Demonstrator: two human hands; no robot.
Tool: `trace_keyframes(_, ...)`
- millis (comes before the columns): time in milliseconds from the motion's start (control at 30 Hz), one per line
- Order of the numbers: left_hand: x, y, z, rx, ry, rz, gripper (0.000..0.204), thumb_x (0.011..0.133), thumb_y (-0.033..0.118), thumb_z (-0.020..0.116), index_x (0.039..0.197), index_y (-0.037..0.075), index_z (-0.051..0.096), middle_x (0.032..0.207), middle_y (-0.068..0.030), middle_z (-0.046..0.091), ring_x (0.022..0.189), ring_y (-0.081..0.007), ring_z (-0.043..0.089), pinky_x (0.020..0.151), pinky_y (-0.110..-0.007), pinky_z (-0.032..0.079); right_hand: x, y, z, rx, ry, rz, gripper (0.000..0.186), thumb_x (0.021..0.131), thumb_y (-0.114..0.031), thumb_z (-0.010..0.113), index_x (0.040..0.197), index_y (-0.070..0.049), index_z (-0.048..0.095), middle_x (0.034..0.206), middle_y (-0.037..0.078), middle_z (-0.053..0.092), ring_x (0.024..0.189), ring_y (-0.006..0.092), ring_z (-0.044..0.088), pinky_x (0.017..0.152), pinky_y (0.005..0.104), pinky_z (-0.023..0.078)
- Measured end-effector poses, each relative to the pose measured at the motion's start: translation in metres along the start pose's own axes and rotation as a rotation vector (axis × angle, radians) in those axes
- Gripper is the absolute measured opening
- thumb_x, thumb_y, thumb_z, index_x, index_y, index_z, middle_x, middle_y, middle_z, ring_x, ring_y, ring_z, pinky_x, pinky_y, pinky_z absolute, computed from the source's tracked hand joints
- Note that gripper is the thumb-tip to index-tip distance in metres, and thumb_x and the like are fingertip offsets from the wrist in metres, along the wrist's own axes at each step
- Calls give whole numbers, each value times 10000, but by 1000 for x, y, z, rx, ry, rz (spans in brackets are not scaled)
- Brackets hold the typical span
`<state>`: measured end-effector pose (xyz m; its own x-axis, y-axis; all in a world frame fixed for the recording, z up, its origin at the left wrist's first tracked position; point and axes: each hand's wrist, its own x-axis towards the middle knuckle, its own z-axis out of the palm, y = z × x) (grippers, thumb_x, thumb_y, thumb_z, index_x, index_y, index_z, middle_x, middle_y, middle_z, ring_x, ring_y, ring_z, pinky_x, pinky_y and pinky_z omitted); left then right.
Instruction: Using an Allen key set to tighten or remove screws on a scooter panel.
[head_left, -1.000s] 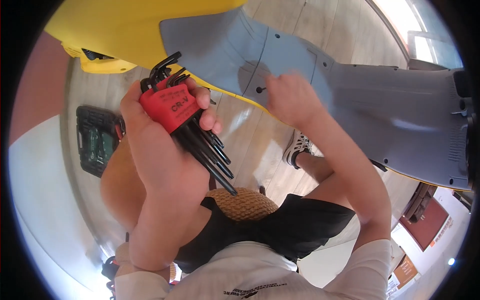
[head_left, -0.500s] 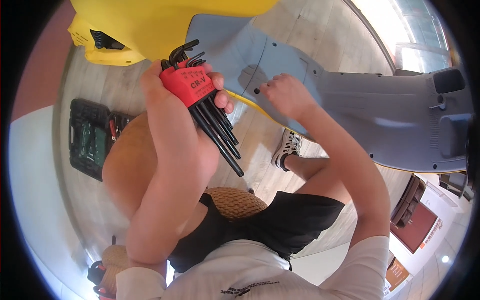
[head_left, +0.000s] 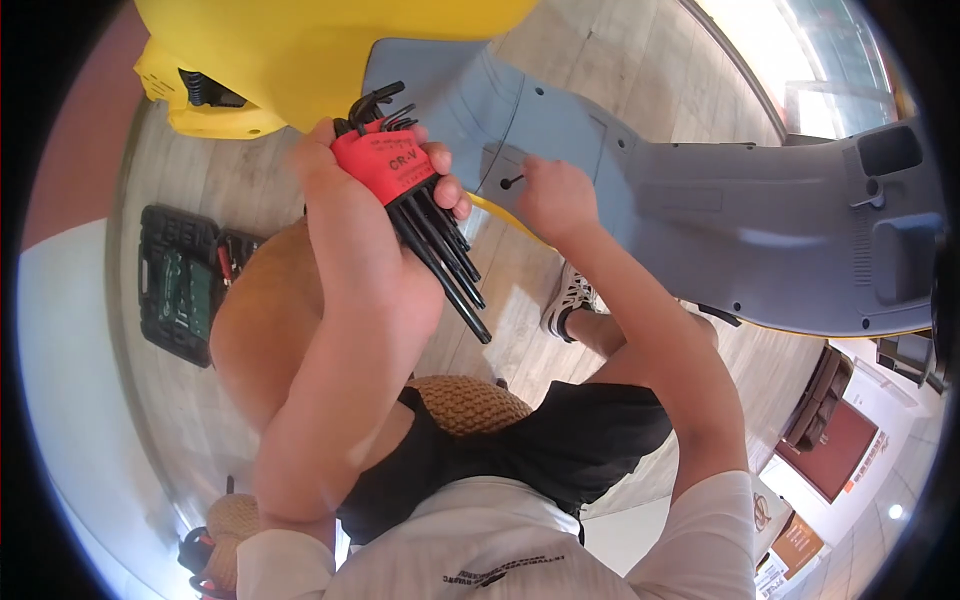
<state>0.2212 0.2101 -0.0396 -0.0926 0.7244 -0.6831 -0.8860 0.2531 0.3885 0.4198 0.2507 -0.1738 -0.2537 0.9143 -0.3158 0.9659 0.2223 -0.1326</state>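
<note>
A red holder [head_left: 385, 160] full of black hex keys rests in my left hand [head_left: 330, 165], whose fingers wrap round it. The bent short ends stick up past the top, and the long ends hang down toward my knees. My right hand [head_left: 555, 200] is closed in a pinch over the grey plastic panel [head_left: 560, 120] of a yellow-edged vehicle body. From its fingertips a short dark rod, seemingly a hex key [head_left: 516, 181], reaches to a round hole near the panel's edge. Most of that rod is hidden by my fingers.
Yellow bodywork [head_left: 300, 50] curves across the top left. An open dark tool case [head_left: 178, 285] with green-toned tools lies on the wooden floor at left. I sit on a woven seat [head_left: 470, 405], with my shoe [head_left: 570, 303] under the panel's edge. Glass doors stand at upper right.
My right hand has shifted slightly left, and the dark rod now shows between its fingertips and the hole. The holder in my left hand has moved a little right.
</note>
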Motion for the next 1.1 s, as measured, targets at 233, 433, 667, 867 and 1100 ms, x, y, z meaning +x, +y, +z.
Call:
trace_keyframes(233, 0, -2, -1, -3, -6, -8, 492, 1004, 467, 341, 915, 20, 527, 750, -121, 568, 614, -213, 500, 614, -350, 427, -17, 5, 0, -68, 2, -102, 129, 858, -117, 596, 910, -52, 694, 817, 171, 692, 810, 352, 685, 702, 448, 540)
trace_keyframes(433, 3, -2, -4, 21, -2, -28, 470, 1011, 443, 339, 928, 21, 529, 761, -118, 569, 608, -213, 496, 608, -349, 435, -48, 54, -31, 262, 576, -25, 79, 836, -140, 722, 832, -70, 756, 760, 116, 682, 712, 316, 658, 646, 399, 502)
trace_keyframes(667, 6, -19, -3, 137, -32, -21, 460, 1011, 424, 365, 951, 3, 538, 783, -124, 557, 617, -215, 490, 609, -346, 430, -77, 123, -32, 576, 178, 402, 170, 878, -174, 707, 907, -8, 732, 742, 160, 696, 659, 323, 662, 647, 368, 511)
trace_keyframes(867, 14, -41, 7, 257, -28, -40, 432, 1010, 385, 396, 1004, -18, 552, 825, -121, 537, 645, -201, 473, 629, -334, 410, -95, 145, -24, 464, 79, 375, 175, 922, -144, 613, 934, -9, 724, 817, 175, 705, 779, 376, 673, 726, 426, 522)
trace_keyframes(1100, 20, -66, 24, 306, -29, -96, 459, 1019, 405, 372, 1008, -17, 553, 819, -117, 536, 630, -195, 464, 624, -332, 408, -107, 162, -19, 263, 72, 273, 204, 878, -42, 561, 990, -44, 732, 966, 168, 679, 927, 379, 653, 816, 454, 532)
